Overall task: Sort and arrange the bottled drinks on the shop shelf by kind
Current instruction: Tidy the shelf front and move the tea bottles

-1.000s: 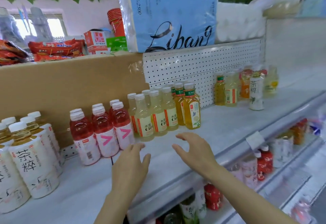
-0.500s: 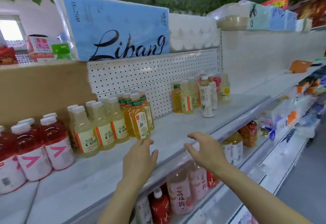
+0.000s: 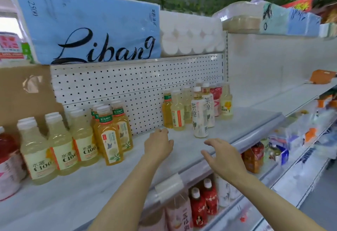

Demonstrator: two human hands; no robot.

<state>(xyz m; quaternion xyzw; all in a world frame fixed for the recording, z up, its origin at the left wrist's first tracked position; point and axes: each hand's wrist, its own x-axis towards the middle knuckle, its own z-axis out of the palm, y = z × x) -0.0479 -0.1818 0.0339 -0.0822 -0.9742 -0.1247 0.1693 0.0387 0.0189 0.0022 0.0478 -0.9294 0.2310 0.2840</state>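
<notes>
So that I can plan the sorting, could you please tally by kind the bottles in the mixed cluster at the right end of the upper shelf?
White-label tea bottles: 2
Pale yellow drinks: 3
Green-capped amber tea: 1
Red-and-pink bottle: 1
Total: 7 visible

Bare shelf (image 3: 182,150) lay between green-capped bottles (image 3: 111,136) on the left and mixed bottles (image 3: 199,114) on the right; pegboard (image 3: 138,88) closed the back; front edge stood unobstructed.

A shop: stocked shelf (image 3: 237,121) of bottled drinks (image 3: 109,139), tissue packs (image 3: 87,26) above.
</notes>
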